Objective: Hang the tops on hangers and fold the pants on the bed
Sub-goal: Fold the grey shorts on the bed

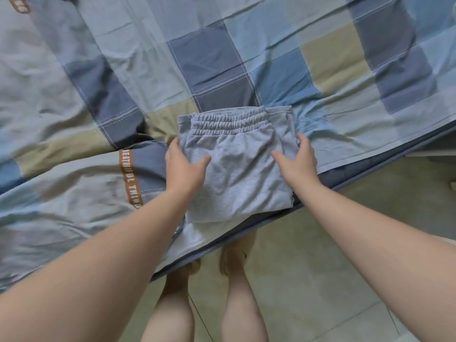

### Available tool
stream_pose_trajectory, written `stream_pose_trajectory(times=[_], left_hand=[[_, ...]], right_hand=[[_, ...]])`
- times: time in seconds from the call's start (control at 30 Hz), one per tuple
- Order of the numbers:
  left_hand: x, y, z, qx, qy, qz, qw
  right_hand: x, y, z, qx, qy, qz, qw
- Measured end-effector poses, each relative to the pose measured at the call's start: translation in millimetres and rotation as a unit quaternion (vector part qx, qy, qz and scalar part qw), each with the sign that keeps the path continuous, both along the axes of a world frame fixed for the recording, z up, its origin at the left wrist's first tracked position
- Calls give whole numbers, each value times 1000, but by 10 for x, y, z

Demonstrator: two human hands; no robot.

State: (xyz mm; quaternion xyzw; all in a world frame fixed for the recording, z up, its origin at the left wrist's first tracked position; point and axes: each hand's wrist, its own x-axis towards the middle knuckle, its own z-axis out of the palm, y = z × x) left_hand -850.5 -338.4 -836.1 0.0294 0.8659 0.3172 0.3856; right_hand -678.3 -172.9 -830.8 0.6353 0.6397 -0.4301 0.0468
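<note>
Folded grey pants [237, 174] lie at the near edge of the bed [345, 134], held from both sides.
The left hand [183, 169] grips the pants' left side and the right hand [297, 161] their right side. Each is half-open, thumb on top, fingers round the side edge. The waistband [229, 122] faces away from the bed's edge.

The left forearm [111, 238] hides the brown lettered strip's [127, 174] end; the bed edge [212, 250] covers the feet's [235, 257] toes.
</note>
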Motion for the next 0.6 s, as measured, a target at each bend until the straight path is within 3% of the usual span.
stream_pose_trajectory(times=[0.1, 0.17, 0.33, 0.43, 0.6], left_hand=[[125, -47, -14, -18, -44, 18, 999], [161, -34, -52, -57, -28, 13, 998], [191, 57, -162, -137, -1, 14, 990], [167, 55, -197, -95, -36, 20, 995], [168, -48, -198, -29, -96, 44, 994]], right_hand=[[198, -87, -36, -62, 0, -40, 997], [237, -96, -93, -111, 8, -51, 992], [126, 1, -196, -99, -68, 30, 992], [26, 3, -194, -92, -64, 44, 993], [-3, -143, -218, -172, 4, -39, 984]])
